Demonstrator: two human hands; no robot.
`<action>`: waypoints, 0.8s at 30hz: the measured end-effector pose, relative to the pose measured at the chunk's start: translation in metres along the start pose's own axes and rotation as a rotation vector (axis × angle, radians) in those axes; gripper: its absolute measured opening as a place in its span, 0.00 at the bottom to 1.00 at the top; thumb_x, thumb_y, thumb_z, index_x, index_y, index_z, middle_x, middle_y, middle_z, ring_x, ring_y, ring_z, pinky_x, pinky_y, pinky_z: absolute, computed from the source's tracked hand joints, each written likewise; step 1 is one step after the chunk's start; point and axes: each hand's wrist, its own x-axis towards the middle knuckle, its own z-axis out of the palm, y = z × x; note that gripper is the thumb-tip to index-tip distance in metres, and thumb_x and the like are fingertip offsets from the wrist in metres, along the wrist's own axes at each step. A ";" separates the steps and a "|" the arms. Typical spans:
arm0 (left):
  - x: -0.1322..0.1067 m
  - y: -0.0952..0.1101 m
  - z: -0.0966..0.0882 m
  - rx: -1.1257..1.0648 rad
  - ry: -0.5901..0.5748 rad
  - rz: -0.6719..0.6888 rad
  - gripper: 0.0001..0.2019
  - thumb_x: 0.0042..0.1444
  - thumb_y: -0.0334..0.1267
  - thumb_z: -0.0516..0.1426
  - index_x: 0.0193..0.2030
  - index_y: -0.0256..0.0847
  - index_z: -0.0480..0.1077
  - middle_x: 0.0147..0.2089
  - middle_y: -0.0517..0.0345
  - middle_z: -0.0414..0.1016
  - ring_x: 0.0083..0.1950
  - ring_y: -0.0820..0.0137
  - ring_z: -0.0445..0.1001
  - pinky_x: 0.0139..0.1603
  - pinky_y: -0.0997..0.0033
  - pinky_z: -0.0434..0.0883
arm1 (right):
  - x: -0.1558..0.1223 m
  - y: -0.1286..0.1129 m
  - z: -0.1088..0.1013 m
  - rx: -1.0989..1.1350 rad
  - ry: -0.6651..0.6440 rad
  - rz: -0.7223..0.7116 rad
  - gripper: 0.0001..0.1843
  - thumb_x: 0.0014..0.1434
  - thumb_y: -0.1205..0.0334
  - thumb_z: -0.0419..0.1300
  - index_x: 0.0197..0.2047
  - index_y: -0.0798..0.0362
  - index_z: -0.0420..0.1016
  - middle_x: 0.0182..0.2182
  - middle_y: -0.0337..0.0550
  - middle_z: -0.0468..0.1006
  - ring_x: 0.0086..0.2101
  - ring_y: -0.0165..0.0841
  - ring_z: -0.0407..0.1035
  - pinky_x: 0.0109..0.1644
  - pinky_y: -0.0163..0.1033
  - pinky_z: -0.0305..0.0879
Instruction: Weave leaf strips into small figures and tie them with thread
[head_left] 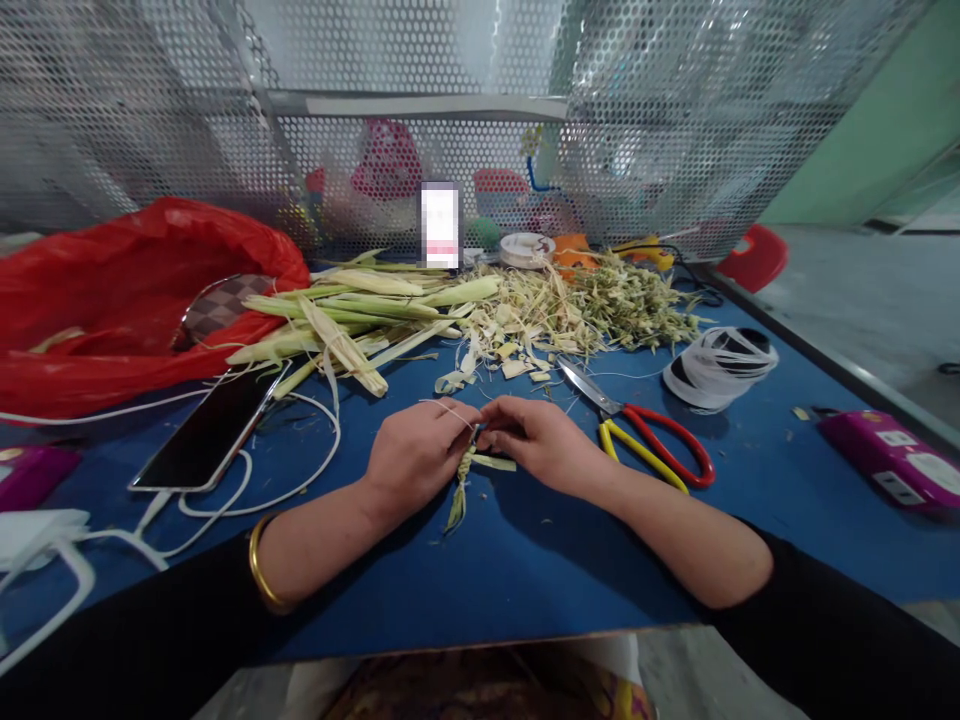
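Note:
My left hand [416, 455] and my right hand [540, 440] meet over the middle of the blue table [525, 560]. Both pinch a small plaited strip of pale green leaf [461, 485] that hangs down between them toward the table. A thin white thread [450, 408] runs over my left fingers. A gold bangle [262, 565] sits on my left wrist. Red and yellow handled scissors [645, 435] lie just right of my right hand.
Long green leaf stalks [352, 320] and a heap of dry trimmings [585, 300] lie behind my hands. A red plastic bag [112, 300], a phone [210, 430] with white cable, a spool of white thread [720, 365] and a purple box [889, 460] surround them. Perforated metal screen [450, 150] stands at the back.

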 end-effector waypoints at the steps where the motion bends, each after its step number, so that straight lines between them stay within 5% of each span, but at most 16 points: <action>1: 0.000 -0.001 0.000 0.022 0.002 0.020 0.08 0.59 0.34 0.52 0.37 0.42 0.73 0.37 0.59 0.79 0.35 0.69 0.75 0.33 0.72 0.65 | 0.000 0.000 0.000 0.000 0.001 0.002 0.12 0.56 0.71 0.54 0.42 0.52 0.72 0.34 0.43 0.81 0.36 0.33 0.75 0.42 0.39 0.68; 9: -0.001 -0.002 0.002 0.073 0.029 0.118 0.08 0.59 0.31 0.52 0.35 0.40 0.73 0.38 0.56 0.79 0.37 0.68 0.76 0.35 0.72 0.67 | 0.003 0.005 0.001 -0.028 0.002 -0.003 0.15 0.56 0.70 0.56 0.47 0.50 0.73 0.31 0.39 0.80 0.31 0.31 0.72 0.37 0.36 0.66; 17: 0.006 0.003 -0.007 -0.378 0.007 -0.120 0.08 0.56 0.33 0.54 0.33 0.44 0.75 0.35 0.58 0.80 0.38 0.71 0.77 0.42 0.73 0.70 | 0.005 0.005 0.000 -0.081 0.125 -0.069 0.13 0.51 0.72 0.60 0.39 0.50 0.78 0.32 0.39 0.75 0.33 0.30 0.69 0.38 0.36 0.63; 24: 0.007 0.006 -0.010 -0.450 -0.006 -0.209 0.08 0.54 0.34 0.55 0.31 0.44 0.76 0.35 0.58 0.80 0.38 0.69 0.76 0.43 0.71 0.71 | 0.006 0.006 -0.003 -0.149 0.195 -0.031 0.04 0.50 0.69 0.62 0.29 0.52 0.77 0.26 0.37 0.71 0.28 0.29 0.65 0.32 0.35 0.58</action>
